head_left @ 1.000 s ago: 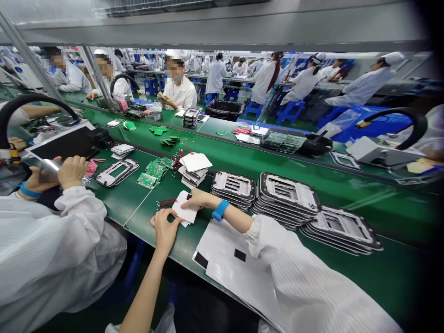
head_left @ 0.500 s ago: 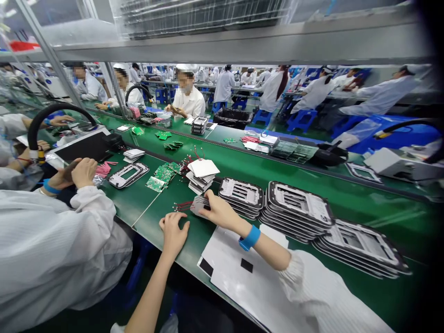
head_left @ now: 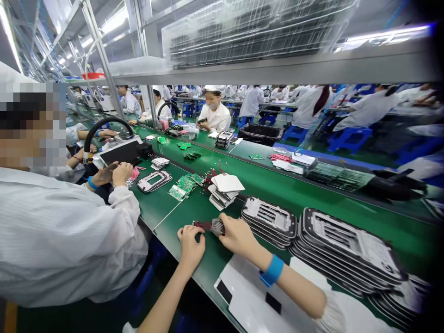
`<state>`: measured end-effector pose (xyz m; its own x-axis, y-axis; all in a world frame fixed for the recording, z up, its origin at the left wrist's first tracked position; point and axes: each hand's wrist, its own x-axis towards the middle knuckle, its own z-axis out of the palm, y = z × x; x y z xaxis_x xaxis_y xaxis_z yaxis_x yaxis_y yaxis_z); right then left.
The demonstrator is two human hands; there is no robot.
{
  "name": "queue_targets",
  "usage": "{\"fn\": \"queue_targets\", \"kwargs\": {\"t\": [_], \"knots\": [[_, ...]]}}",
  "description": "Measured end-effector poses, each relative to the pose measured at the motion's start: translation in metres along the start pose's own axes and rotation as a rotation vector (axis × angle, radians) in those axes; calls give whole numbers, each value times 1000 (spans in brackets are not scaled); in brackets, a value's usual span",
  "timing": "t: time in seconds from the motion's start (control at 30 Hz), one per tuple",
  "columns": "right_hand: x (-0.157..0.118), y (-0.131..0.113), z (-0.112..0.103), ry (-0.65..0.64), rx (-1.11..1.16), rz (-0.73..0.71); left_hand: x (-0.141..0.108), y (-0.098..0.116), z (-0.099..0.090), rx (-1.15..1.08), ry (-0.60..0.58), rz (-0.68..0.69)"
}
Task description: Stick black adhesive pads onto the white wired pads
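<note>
My right hand (head_left: 239,235), with a blue band at the wrist, grips a small bundle of grey flat pieces (head_left: 217,226) just above the green table. Red wires (head_left: 203,225) run left from the bundle to the fingertips of my left hand (head_left: 192,245). Those left fingers are curled, with thumb and index near the wire ends; whether they pinch the wires is too small to tell. Behind the bundle stands an uneven pile of white flat pieces (head_left: 227,183) with red wires. Stacked black-rimmed frames (head_left: 270,217) lie right of my right hand.
Green circuit boards (head_left: 187,185) and a single frame (head_left: 154,181) lie to the left. White sheets (head_left: 249,296) cover the table's near edge. A person in white (head_left: 65,231) sits close on the left. A shelf (head_left: 243,74) crosses above.
The view has turned left and up. My right hand has gathered the grey pieces into a tighter, more upright bundle, and my left hand is now closer to the wires.
</note>
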<state>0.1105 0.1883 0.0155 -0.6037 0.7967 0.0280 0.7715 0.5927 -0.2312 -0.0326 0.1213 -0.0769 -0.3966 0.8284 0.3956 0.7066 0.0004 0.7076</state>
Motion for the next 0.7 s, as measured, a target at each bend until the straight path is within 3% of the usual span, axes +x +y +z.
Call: {"fn": "queue_targets", "kwargs": {"t": [0.1,0.2,0.3,0.4,0.47,0.53,0.6,0.7], "knots": [[2,4,-13,-7,78,36,-1,0,-2,-45,59,22],[4,13,-41,-37,217,78,-1,2,-3,-92,140,59],[8,26,-85,-125,400,42,5,12,-3,-131,200,114],[17,47,-135,-197,622,32,19,34,5,-174,226,197],[29,67,-166,-158,835,95,32,53,16,-210,241,280],[46,89,-189,-69,904,179,45,68,34,-244,264,398],[69,113,-204,-8,841,254,56,76,55,-267,279,559],[108,146,-209,-11,729,346,66,72,85,-279,264,807]]}}
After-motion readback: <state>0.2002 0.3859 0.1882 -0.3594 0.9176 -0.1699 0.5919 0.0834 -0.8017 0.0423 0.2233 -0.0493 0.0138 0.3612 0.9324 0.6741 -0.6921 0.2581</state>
